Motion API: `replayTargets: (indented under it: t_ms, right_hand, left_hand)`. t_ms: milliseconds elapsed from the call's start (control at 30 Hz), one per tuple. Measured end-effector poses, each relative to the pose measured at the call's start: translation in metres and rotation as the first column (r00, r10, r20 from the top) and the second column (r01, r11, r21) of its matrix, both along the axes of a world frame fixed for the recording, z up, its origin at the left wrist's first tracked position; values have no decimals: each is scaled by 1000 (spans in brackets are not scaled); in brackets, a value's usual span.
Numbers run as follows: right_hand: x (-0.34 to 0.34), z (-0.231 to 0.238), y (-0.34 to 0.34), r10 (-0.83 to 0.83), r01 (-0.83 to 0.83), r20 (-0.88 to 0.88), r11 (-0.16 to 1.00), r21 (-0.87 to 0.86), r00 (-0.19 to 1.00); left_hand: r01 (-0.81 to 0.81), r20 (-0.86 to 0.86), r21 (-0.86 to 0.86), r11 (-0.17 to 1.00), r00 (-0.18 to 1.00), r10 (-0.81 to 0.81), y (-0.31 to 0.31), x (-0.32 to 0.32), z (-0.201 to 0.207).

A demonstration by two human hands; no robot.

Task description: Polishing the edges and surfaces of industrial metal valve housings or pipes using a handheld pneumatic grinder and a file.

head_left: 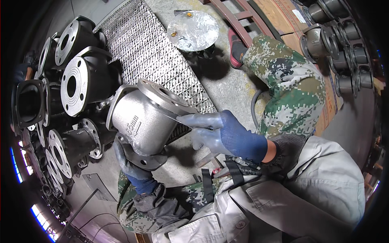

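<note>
A grey cast-metal valve body (pixel 137 119) with several flanges is tilted in front of me, raised markings on its side. My left hand (pixel 131 164), in a blue and grey coated glove, is closed on the lower flange, thumb along its edge. My right hand (pixel 221 133), gloved alike, is at the casting's right side, fingers pressed together just below the round upper flange (pixel 166 97). A thin dark edge shows at its fingertips; whether it is a slim tool or the casting's own edge I cannot make out.
Similar flanged castings (pixel 75 85) are stacked on the left, and more castings (pixel 320 42) stand at the far right on cardboard (pixel 291 40). A metal mesh panel (pixel 137 44) lies beyond the valve body. Past it are a round metal stool top (pixel 194 32) and a reddish-brown steel frame (pixel 245 16).
</note>
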State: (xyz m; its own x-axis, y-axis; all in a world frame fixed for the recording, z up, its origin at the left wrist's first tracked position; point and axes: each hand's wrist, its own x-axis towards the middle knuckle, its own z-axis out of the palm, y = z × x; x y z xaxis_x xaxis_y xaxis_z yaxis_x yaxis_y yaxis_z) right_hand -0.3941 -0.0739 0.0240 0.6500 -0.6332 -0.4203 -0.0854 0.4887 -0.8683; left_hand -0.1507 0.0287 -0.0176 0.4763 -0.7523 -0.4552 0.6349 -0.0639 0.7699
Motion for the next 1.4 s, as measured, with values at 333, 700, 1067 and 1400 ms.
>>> replayTargets:
  t_ms: [333, 700, 1067, 1400]
  right_hand:
    - [4, -43, 29, -111, 8, -131, 792, -610, 985]
    - [4, -52, 27, -123, -189, -303, 549, -814, 945]
    - [5, -30, 30, -100, -466, -551, 422, -778, 829]
    - [2, -20, 26, -54, -277, -398, 631, -724, 916]
  left_hand:
    - [-43, -10, -10, 999, 999, 43, 3, 7, -11]
    - [-24, -17, -32, 999, 1000, 23, 1, 7, -7]
    - [-19, -68, -69, 997, 998, 14, 2, 6, -6]
    - [22, 7, -24, 999, 1000, -22, 3, 10, -11]
